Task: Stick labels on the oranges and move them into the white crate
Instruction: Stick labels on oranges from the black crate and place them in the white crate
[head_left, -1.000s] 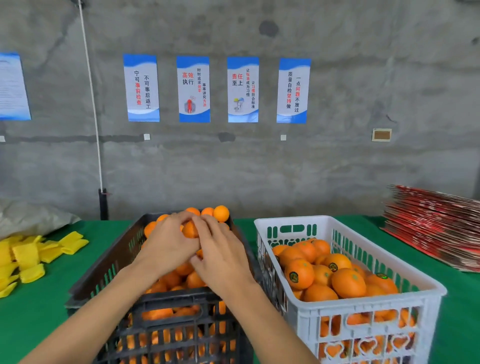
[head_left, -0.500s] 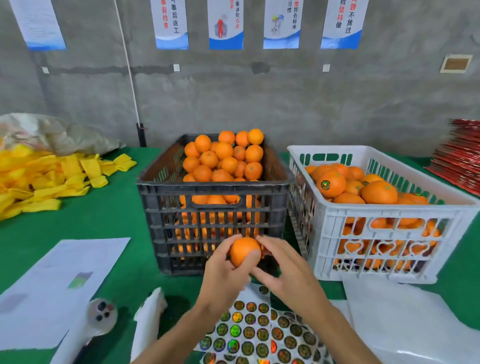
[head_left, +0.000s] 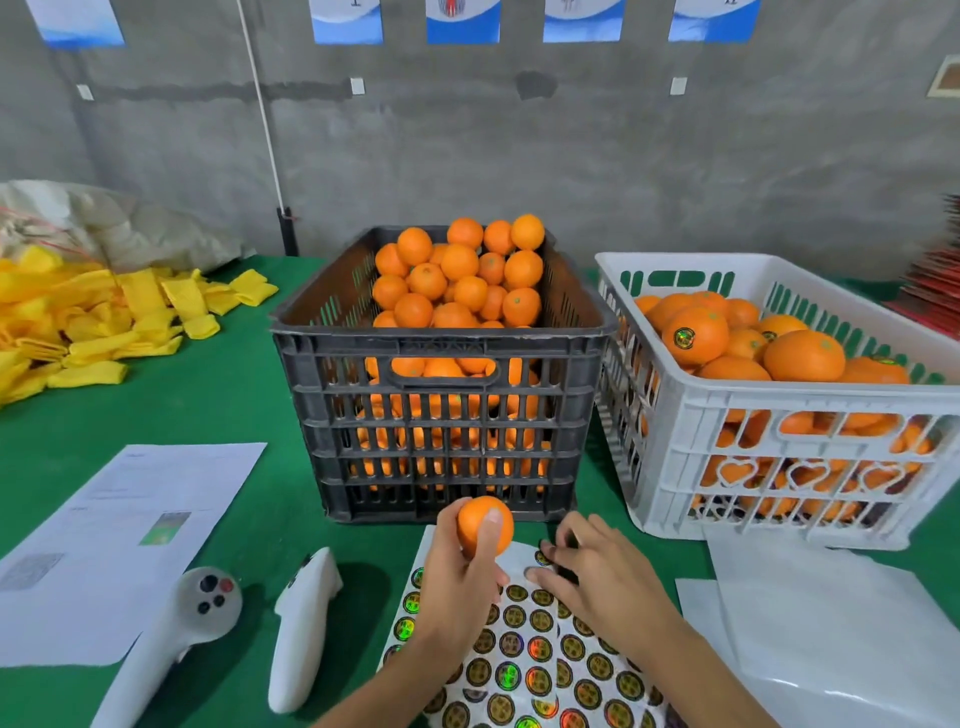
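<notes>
My left hand (head_left: 460, 577) holds an orange (head_left: 480, 522) in front of the black crate (head_left: 441, 374), which is piled with unlabelled oranges. My right hand (head_left: 597, 566) rests fingers-down on the top of a sheet of round holographic labels (head_left: 524, 660) lying on the table; its fingertips pinch at a label near the sheet's upper edge. The white crate (head_left: 810, 415) stands to the right, holding oranges, some with labels showing.
Two white handheld controllers (head_left: 306, 623) lie left of the label sheet. Printed paper (head_left: 124, 530) lies at the left, yellow foam nets (head_left: 93, 317) at the far left, white sheets (head_left: 831, 639) at the right. Red cartons (head_left: 935, 291) are stacked at the right edge.
Both hands took an orange out of the black crate and brought it down in front. The right hand has left the orange and dropped onto the label sheet.
</notes>
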